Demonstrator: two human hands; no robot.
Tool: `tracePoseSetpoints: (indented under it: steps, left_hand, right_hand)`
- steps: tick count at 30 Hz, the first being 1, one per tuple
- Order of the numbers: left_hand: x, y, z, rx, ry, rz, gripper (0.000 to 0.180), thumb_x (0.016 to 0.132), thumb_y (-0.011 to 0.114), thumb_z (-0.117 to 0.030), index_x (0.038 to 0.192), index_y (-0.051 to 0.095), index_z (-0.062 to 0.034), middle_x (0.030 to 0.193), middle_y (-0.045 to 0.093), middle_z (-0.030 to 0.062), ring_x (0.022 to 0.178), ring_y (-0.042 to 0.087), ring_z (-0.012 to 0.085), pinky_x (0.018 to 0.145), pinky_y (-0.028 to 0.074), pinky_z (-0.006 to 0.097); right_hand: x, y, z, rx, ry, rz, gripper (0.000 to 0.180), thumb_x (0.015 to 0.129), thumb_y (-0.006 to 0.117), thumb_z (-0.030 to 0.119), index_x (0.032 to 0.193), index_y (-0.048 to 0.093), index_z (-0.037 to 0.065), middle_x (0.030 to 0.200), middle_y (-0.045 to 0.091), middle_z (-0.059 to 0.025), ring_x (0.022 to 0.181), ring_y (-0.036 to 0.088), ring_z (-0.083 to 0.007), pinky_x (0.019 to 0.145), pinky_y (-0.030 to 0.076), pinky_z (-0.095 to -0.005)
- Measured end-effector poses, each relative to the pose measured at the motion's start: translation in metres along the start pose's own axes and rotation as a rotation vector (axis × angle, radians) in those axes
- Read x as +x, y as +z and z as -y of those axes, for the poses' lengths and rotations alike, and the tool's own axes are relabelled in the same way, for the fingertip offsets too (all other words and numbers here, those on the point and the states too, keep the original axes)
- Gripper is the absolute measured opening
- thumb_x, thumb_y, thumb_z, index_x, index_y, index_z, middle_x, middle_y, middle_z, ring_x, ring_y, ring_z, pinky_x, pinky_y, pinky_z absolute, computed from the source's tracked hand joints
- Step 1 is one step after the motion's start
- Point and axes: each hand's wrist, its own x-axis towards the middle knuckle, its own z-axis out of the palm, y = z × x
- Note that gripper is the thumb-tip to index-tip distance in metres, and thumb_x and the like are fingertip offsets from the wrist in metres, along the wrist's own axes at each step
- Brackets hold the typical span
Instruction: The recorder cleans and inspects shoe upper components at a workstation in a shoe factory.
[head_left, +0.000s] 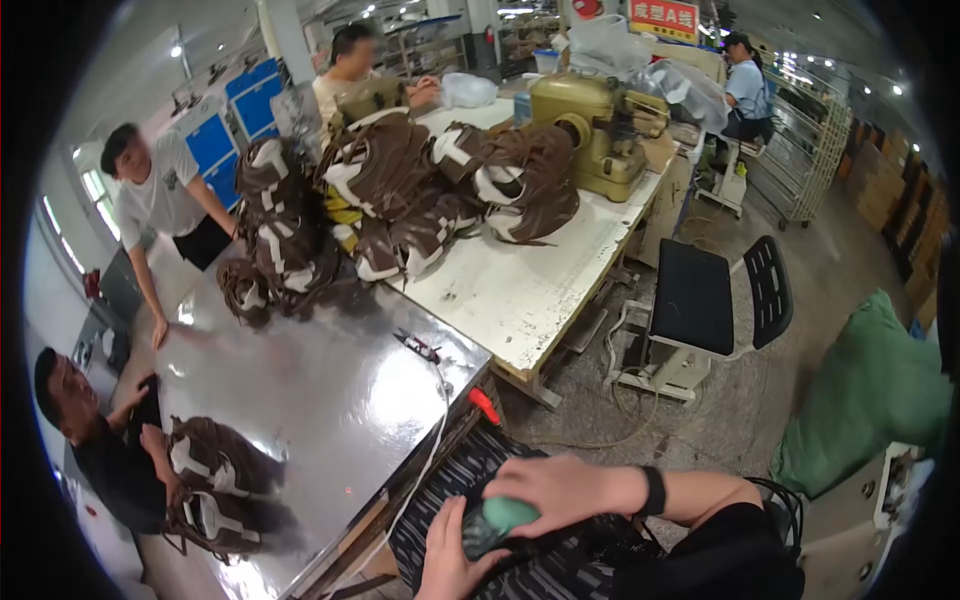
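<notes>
Low in the view, over a dark patterned cloth [435, 500] on my lap, is a smooth, rounded green object [511, 513]. My right hand [550, 495] comes from the right with a black band at the wrist. Its fingers are curled over the green object. My left hand [455, 560] is closed against a darker green, shiny part [482, 538] beside it. Both hands hide much of the object, so its full shape and kind do not show.
A shiny metal table [340, 430] stands to the left, with a small cutting tool [417, 346] and white cord on it. Brown-and-white shoe uppers [400, 190] are heaped beyond, near a gold-coloured sewing machine [590, 130]. A chair [695, 297] and green sack [868, 390] stand right. Other people stand around.
</notes>
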Motion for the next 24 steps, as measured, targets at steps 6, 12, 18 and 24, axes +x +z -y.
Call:
tracePoseSetpoints:
  steps: [6, 12, 18, 24]
  left_hand:
    - [0.015, -0.014, 0.011, -0.089, -0.085, 0.196, 0.051, 0.076, 0.072, -0.020, 0.120, 0.052, -0.0031, 0.111, 0.058, 0.0186, 0.103, 0.056, 0.0352, 0.087, 0.046, 0.038]
    - [0.026, -0.003, 0.013, -0.123, -0.113, 0.331, 0.046, 0.076, 0.071, -0.017, 0.117, 0.054, -0.0018, 0.108, 0.059, 0.0172, 0.099, 0.057, 0.0344, 0.084, 0.047, 0.037]
    - [0.033, 0.005, 0.020, -0.107, -0.197, 0.384, 0.045, 0.077, 0.070, -0.018, 0.117, 0.055, -0.0031, 0.106, 0.060, 0.0157, 0.097, 0.058, 0.0333, 0.082, 0.047, 0.037]
    - [0.047, 0.005, 0.021, -0.052, -0.232, 0.407, 0.045, 0.079, 0.068, -0.020, 0.117, 0.054, -0.0031, 0.106, 0.060, 0.0165, 0.095, 0.058, 0.0339, 0.081, 0.048, 0.037]
  right_hand:
    - [-0.024, -0.049, -0.045, -0.189, 0.318, -0.181, 0.051, 0.064, 0.067, 0.045, 0.103, 0.057, 0.014, 0.093, 0.056, -0.0115, 0.083, 0.061, -0.0320, 0.068, 0.050, -0.0399]
    - [-0.057, -0.019, -0.173, -0.343, 0.739, -0.137, 0.060, 0.062, 0.069, 0.040, 0.110, 0.054, 0.006, 0.095, 0.056, -0.0186, 0.086, 0.059, -0.0365, 0.073, 0.049, -0.0441]
    - [-0.124, 0.084, -0.277, -0.257, 1.108, 0.147, 0.065, 0.063, 0.068, 0.042, 0.110, 0.053, -0.001, 0.096, 0.061, -0.0210, 0.081, 0.063, -0.0334, 0.070, 0.051, -0.0416]
    - [-0.159, 0.149, -0.286, 0.436, 1.430, 0.530, 0.068, 0.061, 0.070, 0.047, 0.105, 0.059, -0.004, 0.093, 0.062, -0.0170, 0.074, 0.061, -0.0258, 0.059, 0.051, -0.0357]
